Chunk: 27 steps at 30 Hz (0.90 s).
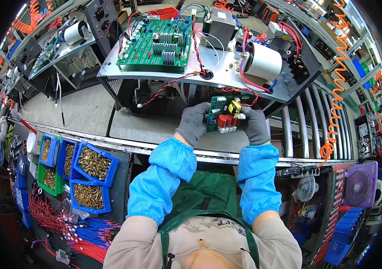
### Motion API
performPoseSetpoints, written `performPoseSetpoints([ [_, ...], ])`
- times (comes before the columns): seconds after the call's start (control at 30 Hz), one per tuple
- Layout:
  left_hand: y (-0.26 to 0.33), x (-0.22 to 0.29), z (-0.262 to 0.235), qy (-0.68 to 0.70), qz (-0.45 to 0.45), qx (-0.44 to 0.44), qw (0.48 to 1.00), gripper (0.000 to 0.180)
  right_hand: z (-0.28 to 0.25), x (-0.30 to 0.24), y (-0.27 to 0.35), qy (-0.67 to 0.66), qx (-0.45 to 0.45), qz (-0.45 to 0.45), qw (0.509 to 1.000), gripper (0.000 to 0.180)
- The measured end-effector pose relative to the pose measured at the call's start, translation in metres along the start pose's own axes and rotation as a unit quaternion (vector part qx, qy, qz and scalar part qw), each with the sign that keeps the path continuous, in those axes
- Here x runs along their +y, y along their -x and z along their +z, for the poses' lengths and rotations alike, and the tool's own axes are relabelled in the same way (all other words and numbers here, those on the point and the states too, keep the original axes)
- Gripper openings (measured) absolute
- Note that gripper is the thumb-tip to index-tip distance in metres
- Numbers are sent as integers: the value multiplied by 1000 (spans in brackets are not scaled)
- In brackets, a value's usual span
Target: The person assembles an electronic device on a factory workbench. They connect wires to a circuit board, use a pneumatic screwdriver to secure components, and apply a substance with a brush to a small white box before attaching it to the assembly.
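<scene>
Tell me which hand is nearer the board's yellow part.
Right. The right hand is just to the right of the yellow part; the left hand is farther off, at the board's left edge.

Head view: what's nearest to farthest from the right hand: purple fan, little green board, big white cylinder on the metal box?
From the right hand:
1. Little green board, just left
2. Big white cylinder, above, on the metal box
3. Purple fan, off to the right
</scene>
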<state>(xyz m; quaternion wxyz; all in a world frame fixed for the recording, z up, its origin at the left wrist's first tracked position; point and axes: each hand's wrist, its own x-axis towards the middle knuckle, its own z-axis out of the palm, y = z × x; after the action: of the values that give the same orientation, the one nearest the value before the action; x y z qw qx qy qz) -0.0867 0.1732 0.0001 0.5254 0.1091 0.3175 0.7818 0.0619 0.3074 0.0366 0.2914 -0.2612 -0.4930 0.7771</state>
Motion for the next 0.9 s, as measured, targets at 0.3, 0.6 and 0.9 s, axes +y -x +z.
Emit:
performPoseSetpoints([
  [0.3,10,-2,1,-511,286,18,811,22,-20,17,-8,249,93,-52,963,25],
  [0.6,2,-37,-23,-343,330,117,871,34,29,3,10,229,162,-30,959,21],
  [0.9,22,-27,-15,-517,257,139,805,39,47,30,-17,-61,147,-222,962,21],
])
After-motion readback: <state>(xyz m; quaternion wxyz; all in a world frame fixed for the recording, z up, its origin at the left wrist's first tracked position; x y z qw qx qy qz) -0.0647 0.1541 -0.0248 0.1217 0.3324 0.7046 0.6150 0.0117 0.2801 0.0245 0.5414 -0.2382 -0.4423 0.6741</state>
